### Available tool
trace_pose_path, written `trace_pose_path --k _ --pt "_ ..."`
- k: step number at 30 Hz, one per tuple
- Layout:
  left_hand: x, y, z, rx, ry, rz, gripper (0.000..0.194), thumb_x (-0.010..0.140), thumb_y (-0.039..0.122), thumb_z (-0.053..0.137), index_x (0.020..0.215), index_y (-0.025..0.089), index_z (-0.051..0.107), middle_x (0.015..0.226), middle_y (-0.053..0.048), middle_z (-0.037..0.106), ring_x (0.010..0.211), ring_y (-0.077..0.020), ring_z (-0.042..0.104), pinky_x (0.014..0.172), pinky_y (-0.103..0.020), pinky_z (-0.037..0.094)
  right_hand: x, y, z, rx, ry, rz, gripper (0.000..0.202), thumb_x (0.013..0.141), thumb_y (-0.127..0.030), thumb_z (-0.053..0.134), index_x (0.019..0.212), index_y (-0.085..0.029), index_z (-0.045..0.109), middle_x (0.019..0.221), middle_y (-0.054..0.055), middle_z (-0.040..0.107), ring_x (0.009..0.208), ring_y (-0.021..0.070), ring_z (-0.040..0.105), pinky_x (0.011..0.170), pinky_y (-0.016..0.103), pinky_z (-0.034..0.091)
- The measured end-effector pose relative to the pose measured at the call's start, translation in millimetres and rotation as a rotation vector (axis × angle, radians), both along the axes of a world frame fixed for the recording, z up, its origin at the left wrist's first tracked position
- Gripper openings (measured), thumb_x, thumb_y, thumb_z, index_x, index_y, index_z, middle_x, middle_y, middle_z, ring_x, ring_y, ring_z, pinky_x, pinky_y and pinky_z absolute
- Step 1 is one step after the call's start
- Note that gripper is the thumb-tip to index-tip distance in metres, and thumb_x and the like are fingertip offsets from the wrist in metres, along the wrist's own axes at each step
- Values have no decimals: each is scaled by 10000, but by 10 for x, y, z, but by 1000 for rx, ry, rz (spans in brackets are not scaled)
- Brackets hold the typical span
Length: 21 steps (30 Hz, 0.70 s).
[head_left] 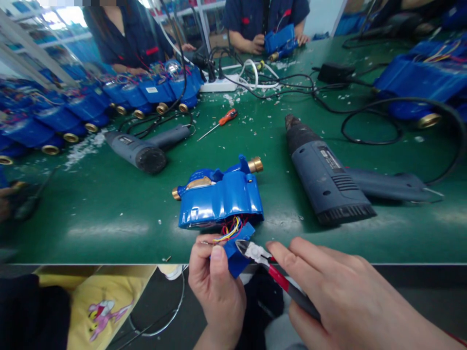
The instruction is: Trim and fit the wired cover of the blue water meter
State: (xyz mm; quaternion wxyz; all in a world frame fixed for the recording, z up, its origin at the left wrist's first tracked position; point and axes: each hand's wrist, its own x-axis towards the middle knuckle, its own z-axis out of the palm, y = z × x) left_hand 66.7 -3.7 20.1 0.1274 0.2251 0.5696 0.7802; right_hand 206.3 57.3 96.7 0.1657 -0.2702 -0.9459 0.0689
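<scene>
Near the table's front edge lies a blue device [221, 199] with brass fittings at both ends and colored wires [233, 229] coming out of its near side. My left hand [217, 287] pinches a blue piece [237, 253] and the wires beside it, between thumb and fingers. In my right hand [328, 287] are cutting pliers [279, 278] with red and black handles. Their jaws touch or nearly touch the blue piece, just right of my left thumb.
A heat gun [324, 170] lies to the right, another heat gun [138, 150] to the left. Beyond are an orange screwdriver [228, 116], a white power strip [221, 85], cables and rows of blue devices [87, 104]. Two people stand across the green table [109, 209].
</scene>
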Motion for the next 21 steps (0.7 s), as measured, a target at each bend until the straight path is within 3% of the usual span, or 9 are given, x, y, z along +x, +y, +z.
trace_pose_path --k 5,12,21 --pt "-4 3 0 -10 19 2 285 915 343 655 684 197 572 739 30 565 694 -128 508 664 -208 456 -102 -7 -1 -46 14 9 495 593 -113 500 1046 -153 696 810 24 715 565 188 664 399 305 513" --pt "-9 4 -2 -9 36 5 286 923 332 644 684 191 572 761 18 562 708 -127 512 678 -211 453 -37 -18 -26 -71 -30 -8 492 641 -120 542 1113 -168 674 865 20 713 661 194 680 466 295 528" --pt "4 -3 -15 -15 79 11 273 939 314 618 701 194 561 771 21 559 714 -127 520 680 -219 461 -70 -63 -86 13 -46 1 534 644 -142 512 1170 -133 601 904 40 690 719 209 667 499 308 534"
